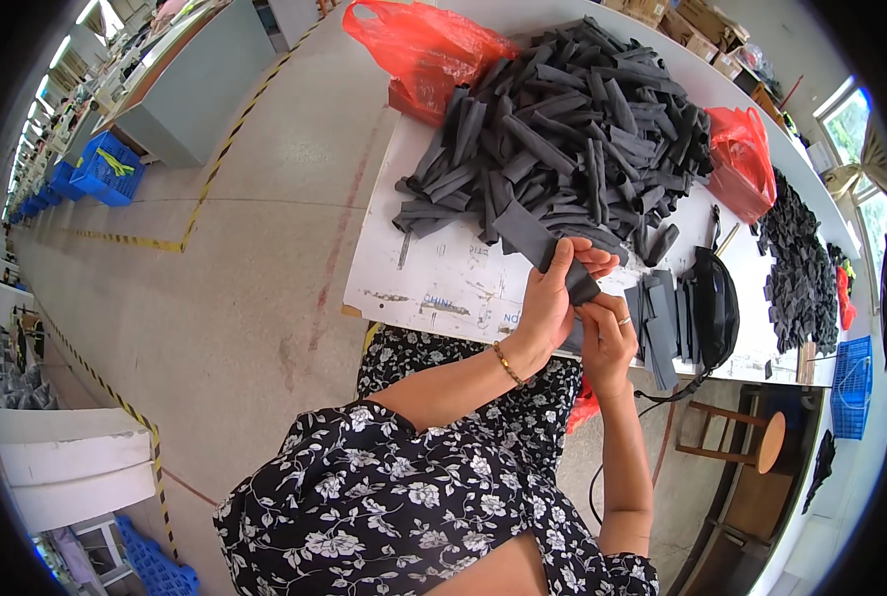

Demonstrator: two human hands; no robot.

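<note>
My left hand (551, 294) grips a dark grey foam strip (535, 238) near its lower end, just above the table's front edge. My right hand (607, 336), with a ring on one finger, pinches the same strip's bottom tip from below. The strip runs up into a large heap of similar grey strips (563, 129) piled on the white table (443, 268). A small stack of grey strips (659, 318) lies flat just right of my hands.
A red plastic bag (418, 45) sits at the heap's far left, another red bag (741, 159) at its right. A black pouch (714, 303) lies by the stack. Further right are black pieces (796, 263), a blue crate (849, 382) and a wooden stool (736, 437).
</note>
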